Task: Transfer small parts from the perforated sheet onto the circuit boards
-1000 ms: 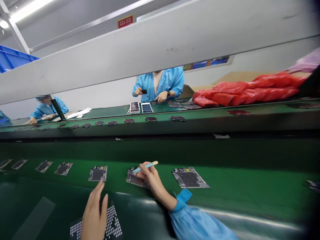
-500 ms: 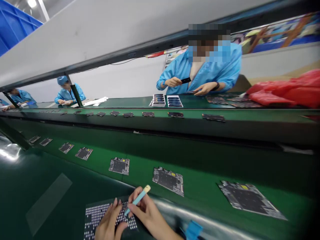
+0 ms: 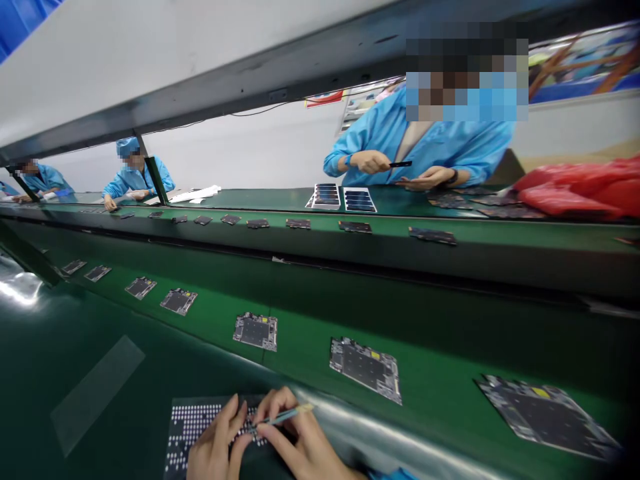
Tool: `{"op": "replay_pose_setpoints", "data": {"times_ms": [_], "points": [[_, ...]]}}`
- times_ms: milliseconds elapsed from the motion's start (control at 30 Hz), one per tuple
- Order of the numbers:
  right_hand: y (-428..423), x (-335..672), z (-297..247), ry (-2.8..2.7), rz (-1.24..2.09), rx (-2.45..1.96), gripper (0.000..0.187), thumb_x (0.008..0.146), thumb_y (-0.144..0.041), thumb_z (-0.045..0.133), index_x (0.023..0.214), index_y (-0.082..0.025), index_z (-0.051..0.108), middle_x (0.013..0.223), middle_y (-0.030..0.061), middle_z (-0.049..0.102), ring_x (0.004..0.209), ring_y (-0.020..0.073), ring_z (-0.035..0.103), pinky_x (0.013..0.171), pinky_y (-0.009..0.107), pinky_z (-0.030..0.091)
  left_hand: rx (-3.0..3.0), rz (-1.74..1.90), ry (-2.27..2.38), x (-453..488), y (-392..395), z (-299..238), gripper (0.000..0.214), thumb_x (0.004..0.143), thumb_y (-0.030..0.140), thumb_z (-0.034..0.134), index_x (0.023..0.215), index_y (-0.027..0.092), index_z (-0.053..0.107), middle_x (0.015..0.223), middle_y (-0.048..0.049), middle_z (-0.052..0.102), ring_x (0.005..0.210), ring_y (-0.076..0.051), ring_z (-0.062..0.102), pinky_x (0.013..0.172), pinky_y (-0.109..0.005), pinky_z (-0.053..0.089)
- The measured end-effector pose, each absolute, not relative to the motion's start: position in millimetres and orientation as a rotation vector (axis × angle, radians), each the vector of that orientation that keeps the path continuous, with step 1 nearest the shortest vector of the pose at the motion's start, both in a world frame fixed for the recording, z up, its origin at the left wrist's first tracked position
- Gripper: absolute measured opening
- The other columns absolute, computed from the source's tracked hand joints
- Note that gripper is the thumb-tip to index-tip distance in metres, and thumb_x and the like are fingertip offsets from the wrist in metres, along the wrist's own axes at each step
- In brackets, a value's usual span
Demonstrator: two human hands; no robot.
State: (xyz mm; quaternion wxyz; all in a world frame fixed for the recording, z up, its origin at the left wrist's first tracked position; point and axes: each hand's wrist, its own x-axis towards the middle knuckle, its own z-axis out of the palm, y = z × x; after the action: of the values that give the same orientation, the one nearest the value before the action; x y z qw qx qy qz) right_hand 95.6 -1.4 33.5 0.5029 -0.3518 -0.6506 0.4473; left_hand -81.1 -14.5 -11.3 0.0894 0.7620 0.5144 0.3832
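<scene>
Your right hand pinches the slim blue stick between its fingers, now tipped nearly flat, its tip just beside your left hand, whose fingers curl loosely, gripping nothing. Both sit over the dotted black sheet at the near edge of the table, below a row of circuit boards.

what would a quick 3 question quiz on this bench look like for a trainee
1. Which hand holds the pale blue stick?
2. True or false: the circuit boards on the green conveyor belt lie apart from one another.
3. What does the co-worker across the line pinch in one hand?

Key: 1. the right hand; 2. true; 3. a thin black strip.
</scene>
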Motion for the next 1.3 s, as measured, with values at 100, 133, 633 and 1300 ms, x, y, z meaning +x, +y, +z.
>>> {"op": "replay_pose_setpoints", "data": {"times_ms": [100, 133, 633, 1300], "points": [[-1, 93, 31, -1.57, 1.092, -0.878, 0.015, 0.091, -0.034, 0.048, 0.08, -0.023, 0.046, 0.081, 0.0041, 0.056, 0.076, 0.0189, 0.055, 0.069, 0.033, 0.044, 2.232, 1.123, 1.546, -82, -14, -12, 0.039, 0.097, 0.045, 0.028, 0.13, 0.029, 0.041, 0.101, 0.0006, 0.071, 0.089, -0.013, 0.068, 0.079, -0.017, 0.053], [-1, 92, 30, -1.56, 1.098, -0.887, 0.016, 0.091, -0.034, 0.049, 0.079, -0.023, 0.047, 0.081, 0.0042, 0.056, 0.075, 0.019, 0.055, 0.07, 0.033, 0.044, 2.225, 1.111, 1.552, -82, -14, -12, 0.039, 0.097, 0.045, 0.029, 0.129, 0.028, 0.042, 0.101, 0.0002, 0.071, 0.089, -0.013, 0.068, 0.079, -0.018, 0.053], [87, 132, 49, -0.748, 1.063, -1.029, 0.053, 0.053, -0.055, 0.078, 0.077, -0.023, 0.043, 0.066, -0.0048, 0.06, 0.058, 0.0163, 0.063, 0.063, 0.033, 0.055, 2.397, 0.653, 1.597, -91, 9, 9, 0.045, 0.093, 0.031, 0.04, 0.137, 0.032, 0.034, 0.134, -0.0011, 0.05, 0.118, -0.024, 0.051, 0.087, -0.035, 0.054], [125, 156, 22, -0.752, 0.942, -1.23, 0.039, 0.051, -0.041, 0.077, 0.072, -0.022, 0.049, 0.044, -0.0066, 0.061, 0.046, 0.0232, 0.067, 0.049, 0.033, 0.054, 2.702, 0.644, 1.256, 6, 90, 33, 0.035, 0.081, 0.035, 0.056, 0.109, 0.014, 0.049, 0.124, -0.0184, 0.056, 0.113, -0.028, 0.056, 0.086, -0.041, 0.052]]}}
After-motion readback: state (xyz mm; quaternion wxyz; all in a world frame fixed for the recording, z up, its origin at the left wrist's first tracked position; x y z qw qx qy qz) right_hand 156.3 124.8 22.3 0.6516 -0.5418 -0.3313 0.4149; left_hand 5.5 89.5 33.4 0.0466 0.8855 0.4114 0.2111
